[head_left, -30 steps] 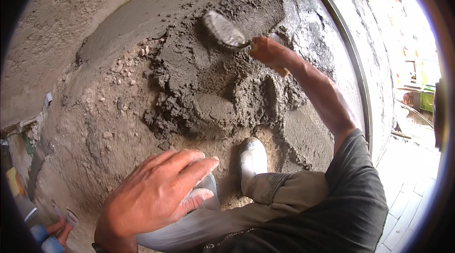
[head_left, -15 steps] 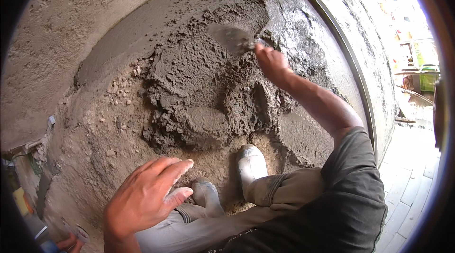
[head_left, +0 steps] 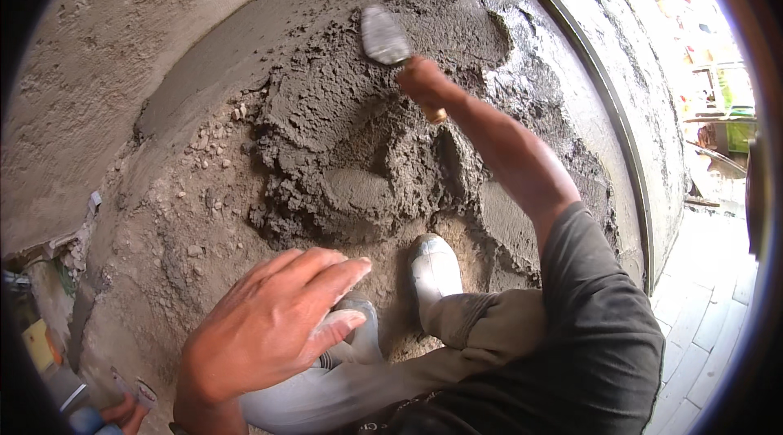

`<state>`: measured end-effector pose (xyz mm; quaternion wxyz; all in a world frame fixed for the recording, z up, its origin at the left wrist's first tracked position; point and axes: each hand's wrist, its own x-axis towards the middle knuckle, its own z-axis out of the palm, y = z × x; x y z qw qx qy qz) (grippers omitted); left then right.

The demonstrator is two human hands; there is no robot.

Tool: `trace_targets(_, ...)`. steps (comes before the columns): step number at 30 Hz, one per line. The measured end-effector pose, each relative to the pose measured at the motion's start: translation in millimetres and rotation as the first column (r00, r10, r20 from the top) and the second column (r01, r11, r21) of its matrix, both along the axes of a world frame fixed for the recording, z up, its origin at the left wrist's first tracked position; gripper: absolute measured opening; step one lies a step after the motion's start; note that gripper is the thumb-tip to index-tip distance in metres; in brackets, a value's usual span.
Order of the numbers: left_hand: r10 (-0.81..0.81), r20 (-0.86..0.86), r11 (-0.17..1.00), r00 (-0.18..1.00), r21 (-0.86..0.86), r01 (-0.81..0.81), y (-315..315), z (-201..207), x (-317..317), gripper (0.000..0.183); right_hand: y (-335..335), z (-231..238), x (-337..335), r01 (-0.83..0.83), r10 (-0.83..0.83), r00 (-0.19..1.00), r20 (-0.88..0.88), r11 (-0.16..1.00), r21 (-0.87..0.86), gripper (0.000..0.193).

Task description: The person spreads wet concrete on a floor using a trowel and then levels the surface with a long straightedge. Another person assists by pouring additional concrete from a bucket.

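My right hand (head_left: 425,81) is wrapped round the wooden handle of a trowel (head_left: 383,35), whose grey blade is slightly blurred. The blade is over the far part of a lumpy grey mortar bed (head_left: 326,109); whether it touches the mortar I cannot tell. Empty, with fingers stretched out and thumb apart, my left hand (head_left: 269,325) hangs in front of my left boot. Pale mortar dust coats its fingertips. Both boots, the right one (head_left: 435,268) in fuller view, stand on bare dirt at the near edge of the mortar.
A long straight metal bar (head_left: 583,56) runs along the right of the wet mortar. Rubble and small stones (head_left: 196,198) lie to the left, below a rough wall (head_left: 90,84). Pale floor tiles (head_left: 701,329) show at right. Another person's hand (head_left: 126,412) is at the lower left.
The trowel has swung left and away from me, its blade turning to point far. My right arm has moved left with it. My left hand has shifted slightly right.
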<state>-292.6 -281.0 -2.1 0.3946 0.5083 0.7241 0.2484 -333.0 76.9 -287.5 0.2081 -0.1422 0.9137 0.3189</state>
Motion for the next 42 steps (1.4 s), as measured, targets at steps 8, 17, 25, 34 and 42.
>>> trace_targets(8,-0.11,-0.05,0.992,0.993,0.053,0.112,-10.4,1.2,28.5,0.046,-135.2,46.3,99.1,0.538,-0.415,0.836,0.359,0.493,-0.684,0.024)
trace_targets(17,-0.196,-0.144,0.979,0.97,0.027,0.202,-9.1,7.2,49.0,0.045,-12.5,71.1,241.1,0.873,-0.93,0.34,0.139,0.258,-0.413,0.032)
trace_targets(25,-0.261,-0.154,0.959,0.953,0.073,0.274,-19.2,19.5,59.1,0.046,56.6,-13.3,349.0,0.792,-0.946,0.209,0.248,0.014,-0.611,0.034)
trace_targets(34,-0.313,-0.118,0.947,0.942,0.039,0.319,5.3,6.2,57.9,0.045,-176.1,-20.6,281.6,0.251,-0.272,0.962,0.028,0.837,-0.486,0.031)
trace_targets(42,-0.346,-0.078,0.938,0.935,-0.025,0.345,36.7,5.8,61.5,0.046,-139.0,75.0,259.9,0.567,-0.655,0.752,0.074,0.586,-0.578,0.033)
